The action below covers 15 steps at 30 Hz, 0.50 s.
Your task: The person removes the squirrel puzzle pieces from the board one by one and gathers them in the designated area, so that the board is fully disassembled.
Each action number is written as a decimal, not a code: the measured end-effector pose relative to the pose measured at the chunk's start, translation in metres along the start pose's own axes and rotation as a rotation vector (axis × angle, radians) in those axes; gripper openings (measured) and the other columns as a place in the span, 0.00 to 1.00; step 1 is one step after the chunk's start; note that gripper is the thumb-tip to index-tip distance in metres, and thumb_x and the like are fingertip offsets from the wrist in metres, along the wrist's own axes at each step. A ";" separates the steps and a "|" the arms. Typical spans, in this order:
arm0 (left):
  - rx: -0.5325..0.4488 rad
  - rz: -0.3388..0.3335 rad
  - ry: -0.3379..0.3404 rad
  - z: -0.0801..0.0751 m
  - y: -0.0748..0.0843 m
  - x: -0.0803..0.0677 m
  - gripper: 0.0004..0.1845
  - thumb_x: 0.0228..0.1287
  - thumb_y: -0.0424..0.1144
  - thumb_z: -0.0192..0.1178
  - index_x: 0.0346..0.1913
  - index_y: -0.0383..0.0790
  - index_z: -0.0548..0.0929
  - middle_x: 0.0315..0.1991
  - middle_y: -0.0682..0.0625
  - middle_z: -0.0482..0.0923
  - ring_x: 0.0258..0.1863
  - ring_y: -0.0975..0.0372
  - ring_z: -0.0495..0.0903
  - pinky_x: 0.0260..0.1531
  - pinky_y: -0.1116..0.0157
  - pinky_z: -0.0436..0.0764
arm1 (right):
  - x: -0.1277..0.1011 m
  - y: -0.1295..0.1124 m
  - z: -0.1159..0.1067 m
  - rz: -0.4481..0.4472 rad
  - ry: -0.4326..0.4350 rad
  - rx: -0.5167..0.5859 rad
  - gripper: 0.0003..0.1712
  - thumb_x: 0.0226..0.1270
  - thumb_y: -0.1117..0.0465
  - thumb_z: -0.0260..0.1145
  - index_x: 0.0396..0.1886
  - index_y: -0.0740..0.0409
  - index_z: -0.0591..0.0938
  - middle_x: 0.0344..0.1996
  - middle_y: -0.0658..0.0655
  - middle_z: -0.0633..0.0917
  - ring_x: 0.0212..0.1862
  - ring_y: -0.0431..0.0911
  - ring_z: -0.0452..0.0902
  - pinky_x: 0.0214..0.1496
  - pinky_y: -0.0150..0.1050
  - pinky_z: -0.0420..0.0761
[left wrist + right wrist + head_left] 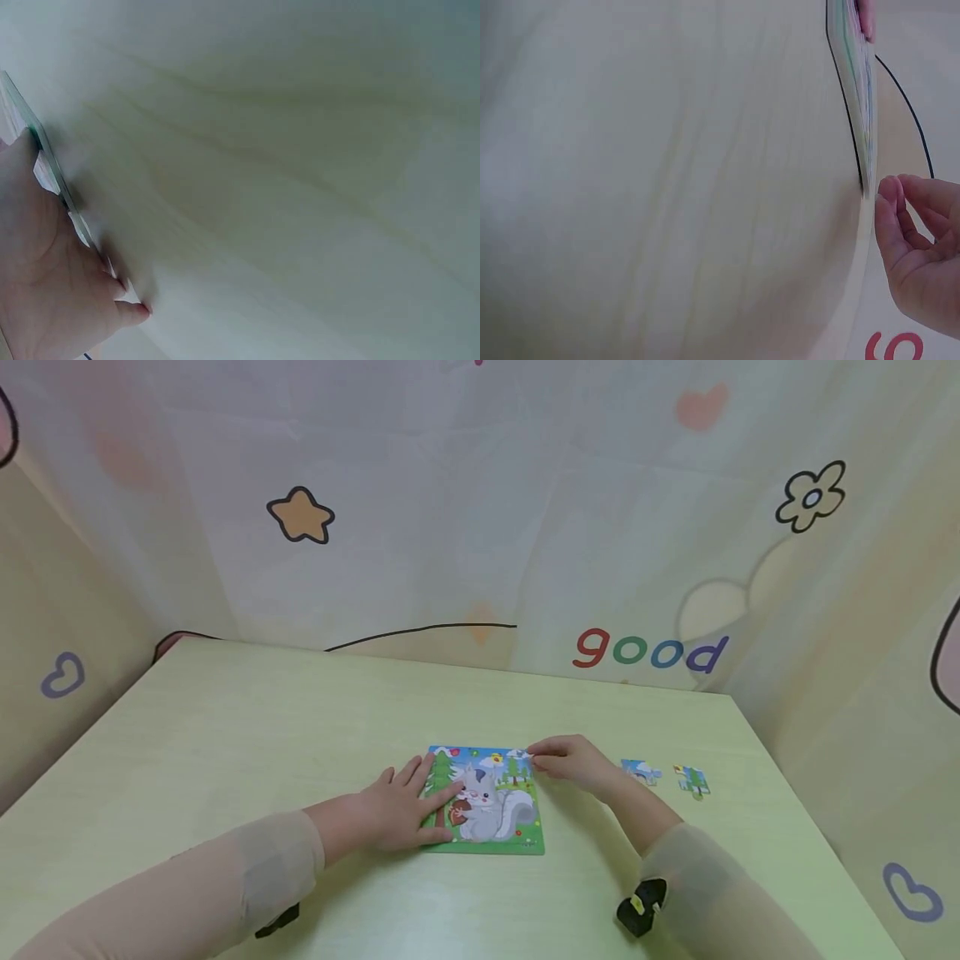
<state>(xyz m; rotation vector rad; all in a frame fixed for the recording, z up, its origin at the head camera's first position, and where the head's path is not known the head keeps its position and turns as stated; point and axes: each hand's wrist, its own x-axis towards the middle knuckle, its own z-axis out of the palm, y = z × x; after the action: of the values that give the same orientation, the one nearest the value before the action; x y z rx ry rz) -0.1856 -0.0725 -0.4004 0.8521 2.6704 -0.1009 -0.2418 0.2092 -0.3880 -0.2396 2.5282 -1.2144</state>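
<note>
A square squirrel puzzle (pixel 491 802) lies flat on the pale green table (pixel 262 735). My left hand (pixel 401 810) rests flat on the puzzle's left side with its fingers spread and straight. In the left wrist view the left hand (pixel 45 285) presses down along the puzzle's thin edge (pixel 52 176). My right hand (pixel 570 762) is at the puzzle's far right corner, its bent fingertips touching that corner. The right wrist view shows the right hand (pixel 922 240) loosely curled beside the puzzle's edge (pixel 855 75), with nothing seen between the fingers.
Two loose puzzle pieces (pixel 640 771) (pixel 692 781) lie on the table to the right of my right hand. A patterned curtain with the word "good" (pixel 648 652) encloses the table at the back and on both sides. A black wrist camera (pixel 641 906) sits on my right forearm.
</note>
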 end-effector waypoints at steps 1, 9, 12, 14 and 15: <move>-0.003 0.000 -0.001 -0.001 0.000 0.000 0.39 0.63 0.70 0.35 0.74 0.60 0.46 0.73 0.37 0.34 0.71 0.45 0.39 0.63 0.46 0.51 | 0.001 -0.002 0.002 -0.002 0.000 -0.005 0.16 0.66 0.61 0.61 0.51 0.61 0.81 0.47 0.57 0.82 0.43 0.46 0.75 0.48 0.40 0.77; -0.025 -0.014 -0.010 -0.005 0.001 0.000 0.39 0.62 0.71 0.36 0.74 0.61 0.46 0.73 0.39 0.33 0.71 0.47 0.38 0.65 0.48 0.50 | 0.009 -0.016 0.019 -0.024 -0.002 -0.006 0.14 0.65 0.61 0.62 0.49 0.58 0.83 0.46 0.54 0.82 0.44 0.46 0.75 0.48 0.39 0.77; -0.040 -0.002 -0.007 -0.001 -0.001 0.002 0.40 0.61 0.71 0.36 0.74 0.61 0.46 0.73 0.38 0.33 0.71 0.47 0.38 0.64 0.47 0.49 | 0.012 -0.017 0.025 -0.020 -0.013 0.008 0.13 0.65 0.61 0.62 0.48 0.58 0.83 0.44 0.54 0.82 0.43 0.45 0.75 0.48 0.39 0.76; -0.053 0.002 -0.008 0.003 -0.004 0.004 0.41 0.60 0.73 0.35 0.74 0.61 0.45 0.73 0.38 0.31 0.71 0.47 0.37 0.64 0.46 0.48 | 0.014 -0.019 0.029 -0.034 -0.024 0.006 0.13 0.65 0.61 0.62 0.48 0.58 0.83 0.44 0.53 0.83 0.42 0.45 0.75 0.49 0.40 0.76; -0.059 0.006 -0.005 0.004 -0.005 0.005 0.41 0.60 0.73 0.34 0.74 0.61 0.45 0.73 0.38 0.31 0.71 0.46 0.36 0.64 0.46 0.48 | 0.015 -0.020 0.030 -0.040 -0.026 0.001 0.13 0.65 0.61 0.62 0.48 0.58 0.83 0.43 0.53 0.83 0.42 0.45 0.75 0.49 0.40 0.76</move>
<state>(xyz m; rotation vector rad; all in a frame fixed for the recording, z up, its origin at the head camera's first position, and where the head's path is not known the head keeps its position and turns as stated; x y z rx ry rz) -0.1910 -0.0746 -0.4064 0.8402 2.6524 -0.0226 -0.2448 0.1703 -0.3934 -0.3054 2.5115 -1.2197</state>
